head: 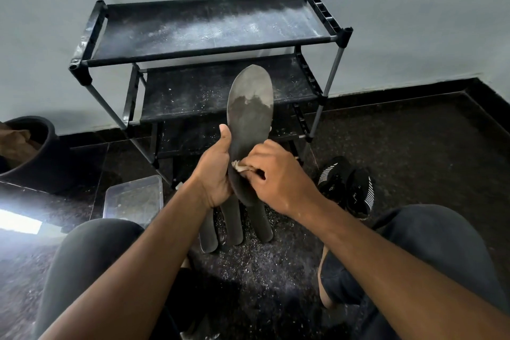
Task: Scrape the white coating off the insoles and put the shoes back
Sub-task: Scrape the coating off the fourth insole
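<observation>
My left hand (215, 171) grips a dark grey insole (248, 121) by its left edge and holds it upright in front of the rack. A pale coating still covers the insole's upper toe part; the lower part is dark. My right hand (273, 174) pinches a small pale scraper (239, 166) against the insole's lower half. Three more insoles (234, 225) lie on the floor below my hands. A pair of black shoes with white stripes (346, 185) stands on the floor to the right.
A black three-shelf shoe rack (209, 27), dusted white, stands against the wall. A clear plastic tray (133, 197) sits on the floor at left, a dark pot (36, 143) farther left. White scrapings litter the dark floor between my knees.
</observation>
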`<state>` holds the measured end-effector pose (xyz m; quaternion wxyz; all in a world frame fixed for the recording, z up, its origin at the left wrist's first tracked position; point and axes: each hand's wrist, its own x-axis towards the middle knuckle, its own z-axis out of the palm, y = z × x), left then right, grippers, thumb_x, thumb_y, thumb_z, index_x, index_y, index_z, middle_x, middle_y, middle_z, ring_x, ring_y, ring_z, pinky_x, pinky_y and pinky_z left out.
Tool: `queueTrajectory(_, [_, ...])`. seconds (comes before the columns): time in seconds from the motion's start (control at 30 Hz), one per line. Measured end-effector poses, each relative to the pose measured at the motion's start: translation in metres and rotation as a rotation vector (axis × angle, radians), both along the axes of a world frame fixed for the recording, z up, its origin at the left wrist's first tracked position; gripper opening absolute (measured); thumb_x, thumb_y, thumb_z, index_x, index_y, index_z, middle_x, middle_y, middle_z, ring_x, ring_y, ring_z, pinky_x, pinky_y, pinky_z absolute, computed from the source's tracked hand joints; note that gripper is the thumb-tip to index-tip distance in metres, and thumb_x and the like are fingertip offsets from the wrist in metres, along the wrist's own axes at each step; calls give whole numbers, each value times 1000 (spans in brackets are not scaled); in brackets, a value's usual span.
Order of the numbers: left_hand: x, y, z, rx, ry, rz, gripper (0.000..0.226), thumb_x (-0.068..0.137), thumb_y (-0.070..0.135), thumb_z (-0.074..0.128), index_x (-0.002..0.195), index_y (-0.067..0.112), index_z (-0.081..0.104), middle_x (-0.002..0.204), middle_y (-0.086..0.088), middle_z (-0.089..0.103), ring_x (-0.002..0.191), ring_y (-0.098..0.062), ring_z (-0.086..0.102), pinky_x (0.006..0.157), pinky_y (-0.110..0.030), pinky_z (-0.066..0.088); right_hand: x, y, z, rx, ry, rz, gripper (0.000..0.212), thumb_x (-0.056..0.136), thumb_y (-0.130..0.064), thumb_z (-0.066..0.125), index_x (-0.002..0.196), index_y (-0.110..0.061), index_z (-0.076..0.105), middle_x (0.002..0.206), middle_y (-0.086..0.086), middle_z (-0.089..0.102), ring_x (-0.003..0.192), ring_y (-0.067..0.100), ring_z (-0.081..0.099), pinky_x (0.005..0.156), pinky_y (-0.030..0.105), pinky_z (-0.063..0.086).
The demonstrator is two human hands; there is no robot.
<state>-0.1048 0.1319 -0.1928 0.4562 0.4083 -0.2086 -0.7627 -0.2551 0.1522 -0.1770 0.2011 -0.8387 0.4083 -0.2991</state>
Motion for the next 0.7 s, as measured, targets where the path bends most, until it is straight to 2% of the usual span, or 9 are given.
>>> queueTrajectory(0.1, [4,0,1,-39,-15,-36,84,104,68,14,145,8,56,145,-13,62,133,-24,60,106,-37,54,-5,-3,6,101,-94,8,10,84,-16,76,93,-12,78,84,-5,68,86,10,54,76,17,44])
queueTrajectory(0.2, [3,-2,1,-39,33,-42,86,102,70,15,149,7,52,149,-15,57,137,-26,55,115,-43,45,-10,-10,6,42,-80,-113,11,86,-20,76,95,-14,77,87,-6,67,86,10,52,76,16,41])
queueTrajectory(0.33, [4,-4,-2,-34,41,-26,86,102,71,17,148,8,53,147,-14,59,132,-24,60,108,-38,51,-3,-2,1,42,-30,-78,7,88,-15,72,90,-10,75,84,-4,63,86,8,52,81,9,39])
queueTrajectory(0.43, [7,-5,-5,-3,73,1,85,101,74,19,148,13,56,132,-12,66,116,-22,67,107,-39,52,1,6,1,145,-134,19,3,84,-13,76,84,-11,77,80,-5,69,84,7,61,96,22,45])
queueTrajectory(0.5, [8,-5,-5,3,101,18,84,102,73,19,147,14,58,130,-11,67,112,-21,68,105,-39,54,2,5,4,163,-205,8,4,82,-15,79,86,-12,79,81,-7,71,84,7,63,89,25,49])
queueTrajectory(0.6, [1,-3,-3,-4,85,-23,85,102,71,19,149,10,54,144,-14,62,127,-25,64,107,-39,53,-2,-3,5,53,-189,-121,12,84,-18,78,95,-14,78,87,-7,70,85,9,56,77,19,46])
queueTrajectory(0.7, [-3,-3,-5,1,34,-33,83,103,69,20,147,6,53,147,-15,59,132,-25,61,103,-37,55,1,-4,2,45,-129,-86,10,87,-15,73,97,-14,77,90,-6,66,91,10,54,81,22,46])
